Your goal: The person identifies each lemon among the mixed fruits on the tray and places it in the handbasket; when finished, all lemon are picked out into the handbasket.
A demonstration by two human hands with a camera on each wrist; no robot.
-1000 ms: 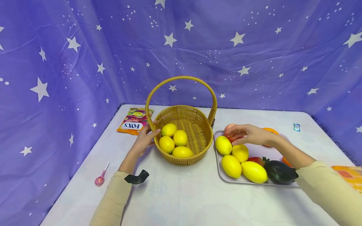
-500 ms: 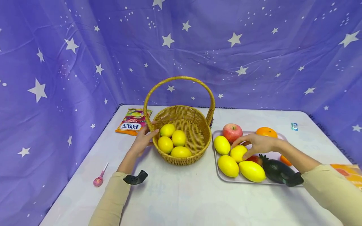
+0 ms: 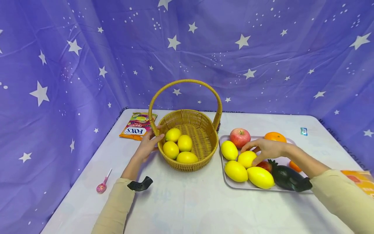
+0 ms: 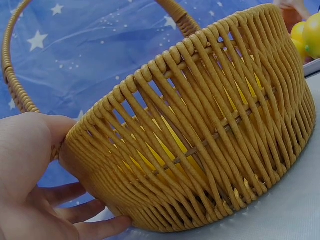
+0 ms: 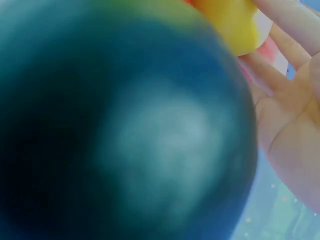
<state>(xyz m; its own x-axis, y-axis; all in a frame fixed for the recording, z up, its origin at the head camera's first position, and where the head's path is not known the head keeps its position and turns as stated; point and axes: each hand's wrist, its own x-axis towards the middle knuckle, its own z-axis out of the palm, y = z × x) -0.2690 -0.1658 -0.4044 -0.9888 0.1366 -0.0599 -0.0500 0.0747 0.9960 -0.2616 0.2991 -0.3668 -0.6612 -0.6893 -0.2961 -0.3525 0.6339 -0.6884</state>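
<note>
My left hand (image 3: 147, 145) holds the side of a woven wicker basket (image 3: 187, 167) near the foot of its tall handle. In the left wrist view the thumb lies at the rim and the other fingers touch the outer wall. Several lemons (image 3: 185, 143) lie in the basket's left half. Over the tray (image 3: 226, 182) at right, my right hand (image 3: 270, 149) has its thumb and fingers around a lemon (image 3: 246, 158), which still sits among other lemons (image 3: 236, 171). A blurred dark, glossy eggplant (image 5: 150, 130) hides much of the right wrist view.
Also on the tray are an apple (image 3: 240, 137), an orange (image 3: 275, 136), a partly hidden red fruit (image 3: 265, 165) and the eggplant (image 3: 287, 177). A candy bag (image 3: 135, 128) and a lollipop (image 3: 101, 187) lie left, a small wrapped sweet (image 3: 304, 131) far right.
My right hand has come from above the apple, nearer to me, down to the lemon, uncovering the apple and orange. My left hand stays at the basket.
</note>
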